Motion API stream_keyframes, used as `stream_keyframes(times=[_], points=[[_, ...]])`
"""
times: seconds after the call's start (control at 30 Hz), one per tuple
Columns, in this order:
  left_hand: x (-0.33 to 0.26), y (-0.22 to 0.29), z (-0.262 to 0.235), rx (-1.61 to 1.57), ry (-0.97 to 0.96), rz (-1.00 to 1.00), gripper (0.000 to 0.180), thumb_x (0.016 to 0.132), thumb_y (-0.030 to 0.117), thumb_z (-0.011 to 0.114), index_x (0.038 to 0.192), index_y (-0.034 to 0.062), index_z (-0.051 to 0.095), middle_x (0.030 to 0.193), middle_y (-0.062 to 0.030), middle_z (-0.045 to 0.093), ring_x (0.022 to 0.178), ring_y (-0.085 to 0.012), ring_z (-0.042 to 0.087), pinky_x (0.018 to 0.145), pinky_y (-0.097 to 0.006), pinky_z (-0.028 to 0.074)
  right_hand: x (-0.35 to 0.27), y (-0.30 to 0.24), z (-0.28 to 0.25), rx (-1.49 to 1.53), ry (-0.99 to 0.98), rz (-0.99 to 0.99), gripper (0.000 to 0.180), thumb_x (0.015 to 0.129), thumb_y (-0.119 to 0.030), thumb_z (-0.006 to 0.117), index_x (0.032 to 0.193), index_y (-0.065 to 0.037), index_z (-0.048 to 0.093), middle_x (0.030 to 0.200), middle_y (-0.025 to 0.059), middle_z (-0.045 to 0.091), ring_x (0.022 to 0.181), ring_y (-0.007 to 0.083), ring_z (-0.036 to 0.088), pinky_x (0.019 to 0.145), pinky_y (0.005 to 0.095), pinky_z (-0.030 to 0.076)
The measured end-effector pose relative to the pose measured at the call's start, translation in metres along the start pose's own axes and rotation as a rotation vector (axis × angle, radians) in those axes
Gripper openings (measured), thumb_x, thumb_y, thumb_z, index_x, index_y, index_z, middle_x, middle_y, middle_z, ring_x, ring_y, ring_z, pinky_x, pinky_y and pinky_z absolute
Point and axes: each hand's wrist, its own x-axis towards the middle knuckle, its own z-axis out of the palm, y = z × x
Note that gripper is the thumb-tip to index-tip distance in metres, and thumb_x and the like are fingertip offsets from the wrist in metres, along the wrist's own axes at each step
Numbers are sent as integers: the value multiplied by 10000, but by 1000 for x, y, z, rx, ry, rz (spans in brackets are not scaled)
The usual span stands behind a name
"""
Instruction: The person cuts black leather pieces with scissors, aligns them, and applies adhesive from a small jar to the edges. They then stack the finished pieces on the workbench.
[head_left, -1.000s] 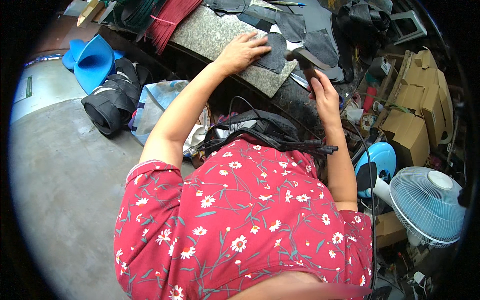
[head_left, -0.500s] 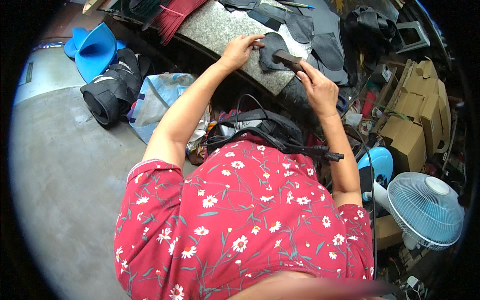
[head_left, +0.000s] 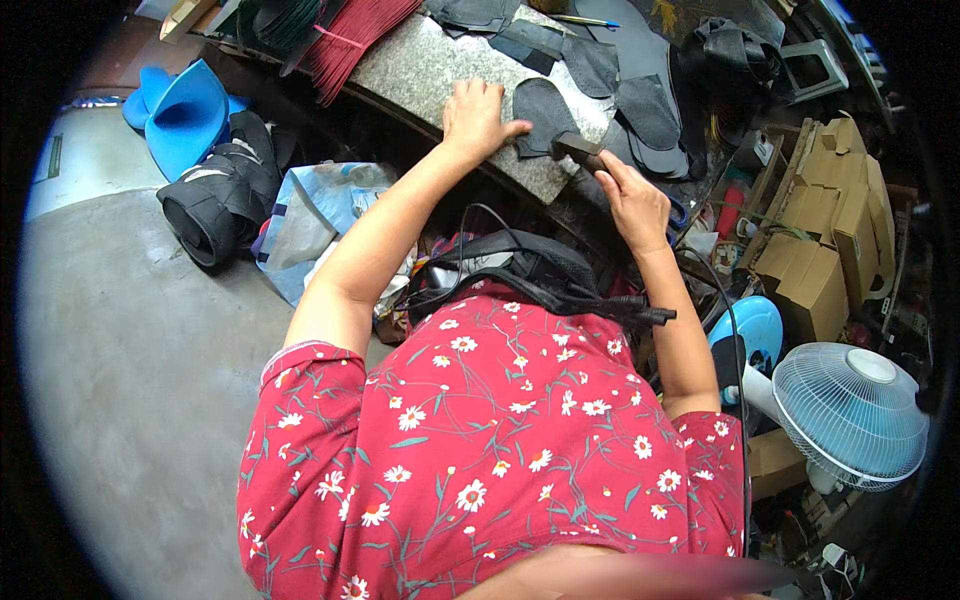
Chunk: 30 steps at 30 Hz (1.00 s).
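Note:
My right hand (head_left: 632, 200) grips a hammer (head_left: 577, 150) by its handle, and the dark head rests at the lower right edge of a black shoe-upper-like piece (head_left: 542, 112). That piece lies flat on a speckled grey stone slab (head_left: 405, 65). My left hand (head_left: 474, 122) lies on the slab with its fingers stretched forward and its thumb out toward the left edge of the piece. Nothing shows in the left hand. Just right of the piece lie more black cut pieces (head_left: 648, 108), partly overlapping one another.
A bundle of red strips (head_left: 362, 38) lies at the slab's left end, and a blue pen (head_left: 585, 20) at the back. Cardboard boxes (head_left: 805, 270) and a fan (head_left: 850, 415) stand to the right. Black rolls (head_left: 215, 200) and a plastic bag (head_left: 310, 220) sit left, below the table.
My left hand has let go of the black piece's upper left edge and now lies flatter on the slab. The hammer head has shifted slightly down toward the piece's lower edge.

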Motion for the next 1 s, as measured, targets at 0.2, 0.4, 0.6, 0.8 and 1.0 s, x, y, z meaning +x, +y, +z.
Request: stream_keyframes(times=[0.2, 0.4, 0.6, 0.8, 1.0], points=[[4, 7, 3, -65, -39, -45, 605, 628, 431, 827, 1051, 56, 610, 1071, -144, 566, 1070, -334, 510, 893, -446, 454, 5, 7, -1, 92, 304, 83, 309, 925, -376, 557, 1204, -254, 611, 917, 70, 682, 754, 307, 661, 615, 382, 515], [10, 20, -1, -155, -175, -202, 595, 662, 308, 825, 1133, 69, 551, 1165, -159, 541, 1131, -352, 495, 944, -444, 435, 8, -1, -7, 36, 77, 70, 317, 917, -371, 568, 1196, -231, 621, 917, 73, 678, 783, 304, 655, 632, 402, 506], [14, 25, 0, -283, -151, -231, 542, 689, 154, 761, 1152, 85, 488, 1044, -161, 626, 1001, -371, 598, 816, -486, 490, 2, -12, -2, 63, -78, 31, 335, 909, -365, 581, 1205, -210, 608, 961, 62, 682, 795, 302, 657, 651, 393, 509], [13, 34, -4, -281, -76, -189, 715, 674, 157, 784, 1278, 94, 408, 1094, -197, 551, 974, -388, 602, 794, -495, 504, 14, -5, 0, 217, -131, 156, 311, 915, -362, 576, 1182, -216, 636, 1034, 79, 689, 896, 296, 665, 729, 372, 518], [19, 45, 3, -234, -74, -89, 720, 675, 15, 669, 1336, 59, 388, 1040, -235, 552, 932, -396, 594, 781, -496, 507, 8, -1, -3, 417, -3, 305, 325, 927, -319, 588, 1181, -121, 638, 1057, 106, 689, 898, 279, 669, 750, 345, 510]])
